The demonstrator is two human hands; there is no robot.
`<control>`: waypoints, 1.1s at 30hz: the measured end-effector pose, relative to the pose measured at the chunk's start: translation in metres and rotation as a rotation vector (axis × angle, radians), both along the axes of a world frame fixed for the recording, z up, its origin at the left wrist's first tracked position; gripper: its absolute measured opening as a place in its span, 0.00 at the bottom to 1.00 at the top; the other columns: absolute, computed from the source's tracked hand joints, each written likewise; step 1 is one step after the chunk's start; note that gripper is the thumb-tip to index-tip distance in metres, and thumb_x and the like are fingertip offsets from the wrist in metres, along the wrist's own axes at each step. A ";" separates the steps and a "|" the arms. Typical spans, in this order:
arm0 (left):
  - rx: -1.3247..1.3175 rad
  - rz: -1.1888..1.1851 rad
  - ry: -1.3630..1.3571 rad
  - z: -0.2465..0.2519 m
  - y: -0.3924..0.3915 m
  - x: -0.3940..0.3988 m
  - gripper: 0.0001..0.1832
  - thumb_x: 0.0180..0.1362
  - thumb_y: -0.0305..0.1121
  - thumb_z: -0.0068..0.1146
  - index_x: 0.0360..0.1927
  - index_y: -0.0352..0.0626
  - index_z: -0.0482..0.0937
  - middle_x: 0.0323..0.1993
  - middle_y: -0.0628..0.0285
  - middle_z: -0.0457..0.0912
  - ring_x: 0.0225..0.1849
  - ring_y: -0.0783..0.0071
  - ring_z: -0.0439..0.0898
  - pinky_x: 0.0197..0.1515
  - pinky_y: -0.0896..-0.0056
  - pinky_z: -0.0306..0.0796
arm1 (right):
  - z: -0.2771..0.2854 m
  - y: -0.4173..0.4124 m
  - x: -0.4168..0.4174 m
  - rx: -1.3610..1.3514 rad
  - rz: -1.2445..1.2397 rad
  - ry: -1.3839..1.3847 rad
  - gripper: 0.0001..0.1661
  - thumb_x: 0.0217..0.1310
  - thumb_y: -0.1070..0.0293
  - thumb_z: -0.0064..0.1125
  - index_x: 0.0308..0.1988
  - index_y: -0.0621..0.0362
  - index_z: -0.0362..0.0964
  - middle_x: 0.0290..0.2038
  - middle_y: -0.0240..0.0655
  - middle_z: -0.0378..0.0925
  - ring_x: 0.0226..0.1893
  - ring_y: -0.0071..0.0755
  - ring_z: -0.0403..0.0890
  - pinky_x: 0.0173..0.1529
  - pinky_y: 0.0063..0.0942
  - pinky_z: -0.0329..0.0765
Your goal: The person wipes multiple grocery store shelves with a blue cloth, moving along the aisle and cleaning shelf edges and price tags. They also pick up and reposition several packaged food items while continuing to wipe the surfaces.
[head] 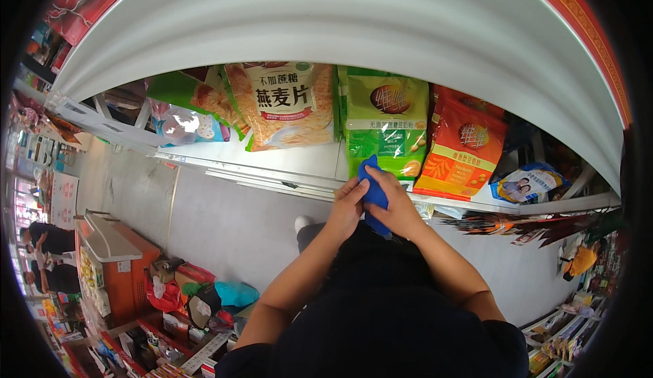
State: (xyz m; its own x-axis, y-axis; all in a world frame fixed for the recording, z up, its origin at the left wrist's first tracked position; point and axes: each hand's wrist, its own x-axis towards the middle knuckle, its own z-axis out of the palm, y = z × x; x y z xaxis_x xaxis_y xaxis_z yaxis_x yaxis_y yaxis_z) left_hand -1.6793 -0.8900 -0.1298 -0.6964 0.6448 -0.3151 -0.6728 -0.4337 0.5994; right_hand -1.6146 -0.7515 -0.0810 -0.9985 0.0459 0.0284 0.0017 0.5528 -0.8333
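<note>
A bunched blue cloth (376,194) is gripped between my left hand (346,207) and my right hand (395,202), in front of the shelf's edge. Just beyond the cloth stands a shiny green pouch (386,123) bearing writing; the cloth overlaps its lower part, and I cannot tell whether they touch. To its right leans an orange-red pouch (461,146). A large bag picturing oat flakes (288,105) stands to the left on the white shelf (296,164). Parts of my fingers are hidden by the cloth.
A white upper shelf (326,15) curves across the top, overhanging the bags. A blue-and-white packet (528,184) lies at the shelf's right end, a pale-blue packet (183,123) at its left. An orange chest freezer (120,276) stands lower left. People (51,255) stand far left.
</note>
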 end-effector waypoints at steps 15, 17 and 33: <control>-1.328 0.321 1.470 -0.069 -0.077 -0.075 0.17 0.55 0.31 0.64 0.50 0.43 0.83 0.57 0.55 0.82 0.65 0.52 0.75 0.63 0.52 0.65 | -0.031 0.048 -0.115 0.678 -0.340 0.289 0.39 0.58 0.59 0.65 0.69 0.49 0.66 0.71 0.49 0.60 0.62 0.64 0.68 0.67 0.50 0.67; -1.350 0.348 1.464 -0.070 -0.078 -0.072 0.16 0.55 0.31 0.64 0.49 0.44 0.84 0.58 0.57 0.82 0.65 0.53 0.75 0.62 0.52 0.65 | -0.043 0.034 -0.097 0.656 -0.228 0.307 0.40 0.57 0.61 0.66 0.69 0.48 0.66 0.72 0.46 0.60 0.62 0.63 0.68 0.68 0.50 0.66; -1.284 0.378 1.442 -0.075 -0.078 -0.073 0.15 0.54 0.30 0.63 0.47 0.42 0.85 0.58 0.54 0.82 0.64 0.51 0.76 0.63 0.50 0.65 | -0.057 0.004 -0.092 0.715 -0.207 0.390 0.37 0.60 0.65 0.64 0.67 0.54 0.65 0.72 0.46 0.61 0.61 0.64 0.71 0.73 0.54 0.62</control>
